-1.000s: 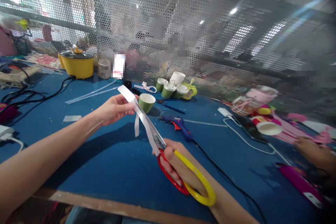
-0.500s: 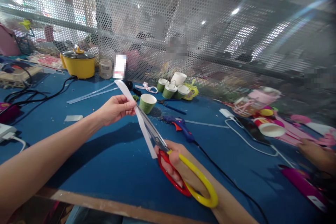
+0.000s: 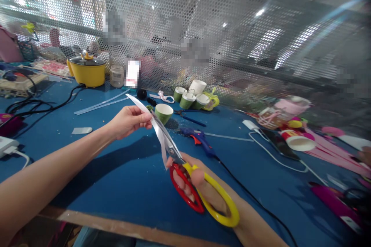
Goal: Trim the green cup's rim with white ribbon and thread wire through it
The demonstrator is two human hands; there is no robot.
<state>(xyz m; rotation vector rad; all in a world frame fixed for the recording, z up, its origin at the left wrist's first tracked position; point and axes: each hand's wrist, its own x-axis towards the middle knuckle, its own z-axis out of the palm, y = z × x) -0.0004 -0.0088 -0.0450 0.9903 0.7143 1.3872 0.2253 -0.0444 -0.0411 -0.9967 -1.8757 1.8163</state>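
Between the thumb and fingers of my left hand (image 3: pixel 131 120) is pinched a narrow white paper strip (image 3: pixel 159 133), which slants down toward me. My right hand (image 3: pixel 193 175) is closed around scissors (image 3: pixel 219 197) with one red and one yellow handle loop. The scissor blades lie along the strip, their tips close to my left fingertips. Just behind my left fingers a small green paper cup (image 3: pixel 164 113) stands upright. A blue hot glue gun (image 3: pixel 199 139) lies to the right of the blades.
Several green cups (image 3: pixel 187 99) stand at the back near pliers (image 3: pixel 189 117). A yellow electric pot (image 3: pixel 87 71) and a jar (image 3: pixel 116 76) are at the back left. The glue gun's black cord (image 3: pixel 252 195) runs along the right. A phone (image 3: pixel 279 142) lies with a white cable.
The scissors' handles have moved slightly left and the blades lie over the strip. The strip's upper end has dropped a little, and its lower part bends. The other person's hand at right has mostly left view.
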